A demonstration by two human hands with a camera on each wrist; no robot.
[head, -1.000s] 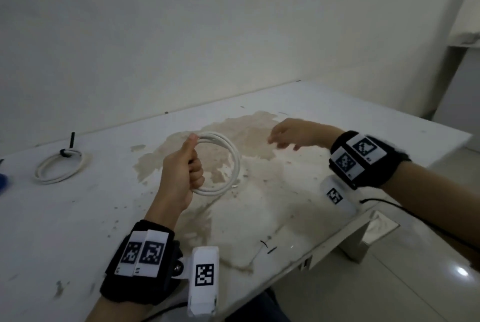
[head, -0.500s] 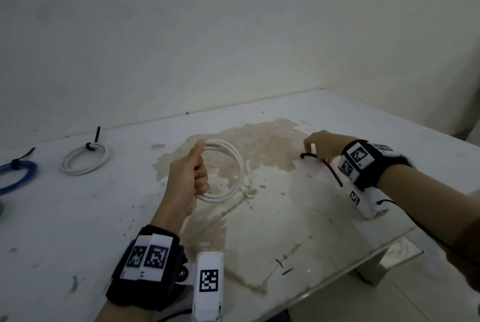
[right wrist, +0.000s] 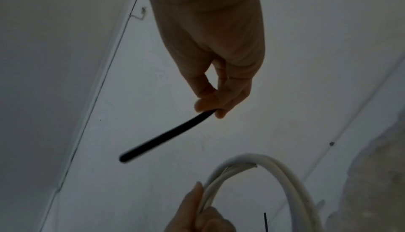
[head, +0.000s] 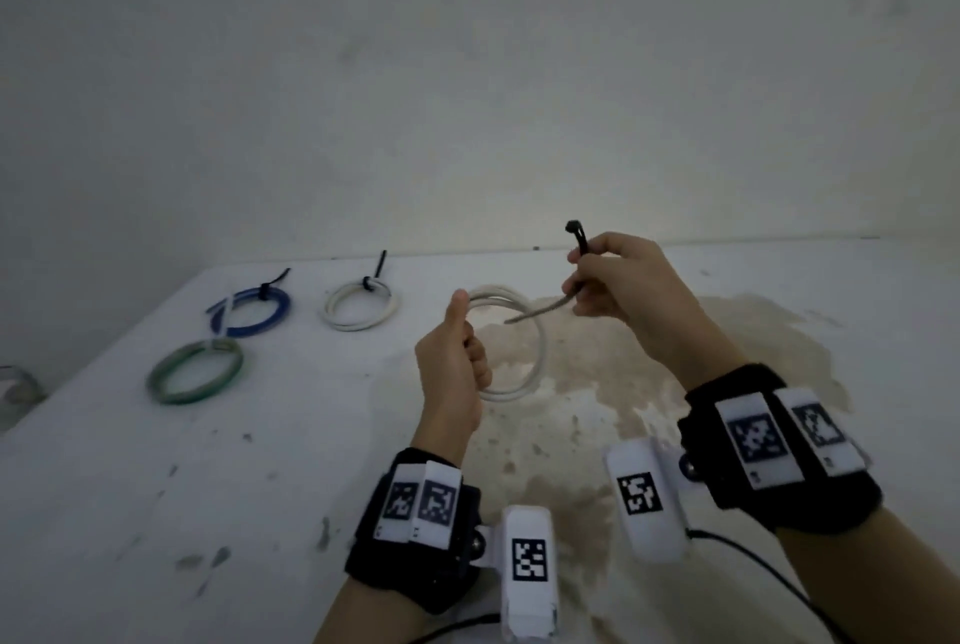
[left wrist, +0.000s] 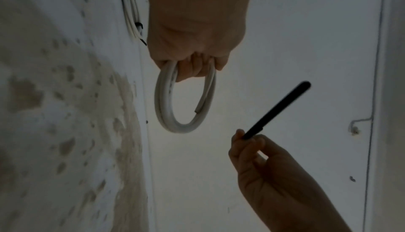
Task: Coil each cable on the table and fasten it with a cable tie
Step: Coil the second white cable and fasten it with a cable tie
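Note:
My left hand point(head: 457, 363) grips a coiled white cable point(head: 524, 342) upright above the table, thumb up along the coil; the coil point(left wrist: 181, 100) hangs from the curled fingers in the left wrist view. My right hand point(head: 613, 285) pinches a black cable tie point(head: 576, 241) just right of the coil, its head pointing up and its tail reaching toward the loop. In the right wrist view the tie point(right wrist: 166, 137) sticks out from the pinched fingers above the white coil point(right wrist: 274, 175). The tie does not touch the coil.
On the white table point(head: 260, 487) at the back left lie a tied white coil point(head: 361, 307), a tied blue coil point(head: 249, 313) and a green coil point(head: 196, 372). A brown stain point(head: 623, 383) covers the table's middle. A wall rises behind.
My right hand has lifted the black cable tie off the table and carried it left, up beside the coil. The left hand still holds the coil. The head view has turned left.

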